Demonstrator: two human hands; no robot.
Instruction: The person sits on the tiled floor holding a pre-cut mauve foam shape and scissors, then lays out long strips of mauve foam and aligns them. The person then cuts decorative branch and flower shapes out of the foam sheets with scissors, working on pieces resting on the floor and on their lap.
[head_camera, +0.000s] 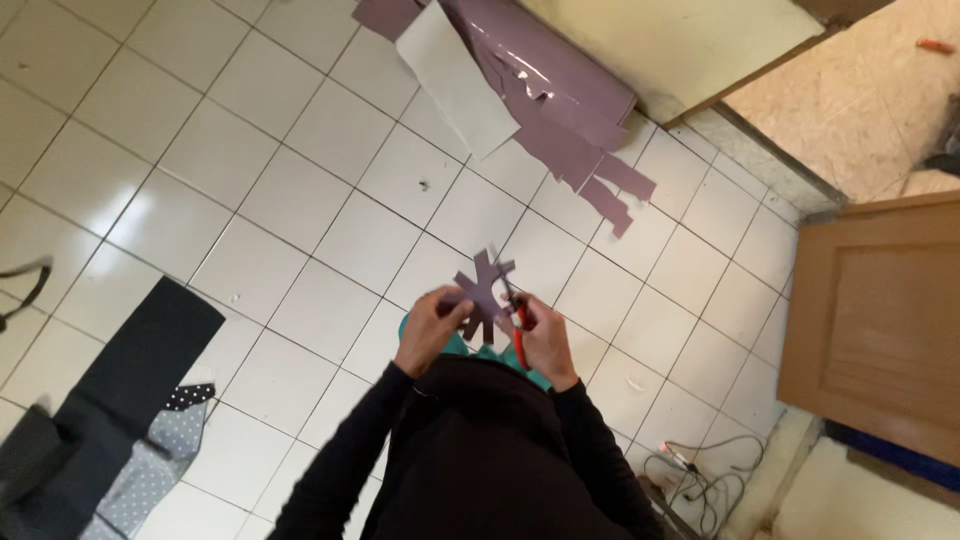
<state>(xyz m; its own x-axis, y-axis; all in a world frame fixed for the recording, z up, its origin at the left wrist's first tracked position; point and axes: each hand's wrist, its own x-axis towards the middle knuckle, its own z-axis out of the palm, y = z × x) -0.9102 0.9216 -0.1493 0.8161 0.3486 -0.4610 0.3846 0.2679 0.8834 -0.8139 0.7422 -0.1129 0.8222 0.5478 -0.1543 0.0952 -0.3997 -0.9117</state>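
**Cutting a purple star shape over a tiled floor**

Left hand (432, 325): fingers closed, pinching the purple paper cutout (484, 293) at its left edge. Cutout position: between both hands, above the white tiles (300, 200). Right hand (545, 335): closed around red-handled scissors (515, 318), blades at the cutout

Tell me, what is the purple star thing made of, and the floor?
The purple cut-out in the left hand looks like thin, matte card or vinyl sheet; it holds its flat shape. The scissors in the right hand cut it. The floor seems glazed white tile, shiny with grout lines.
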